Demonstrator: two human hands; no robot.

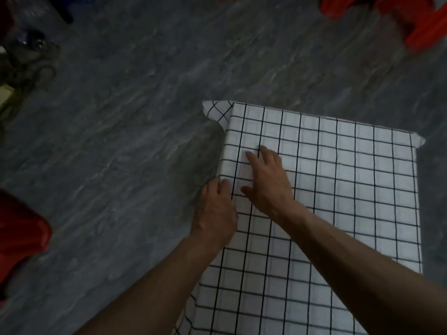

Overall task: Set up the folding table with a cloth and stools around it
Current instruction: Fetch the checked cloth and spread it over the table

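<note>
Both forearms bare, reaching forward: left from bottom centre, right from lower right. Of the two, right hand (268,182) lies farther out, palm down, fingers (252,158) straight and spread, lying flat. Beside it, nearer body, left hand (215,211), back up, knuckles raised, fingertips blurred; unclear whether they curl round anything. Hands close, not touching.

The cloth (326,189) is hiding the table completely and running off the near edge. A red stool (21,228) is getting cut by the left edge, more red stools (416,20) are blurring far right, and dark clutter (29,56) far left is smearing beyond telling.
</note>
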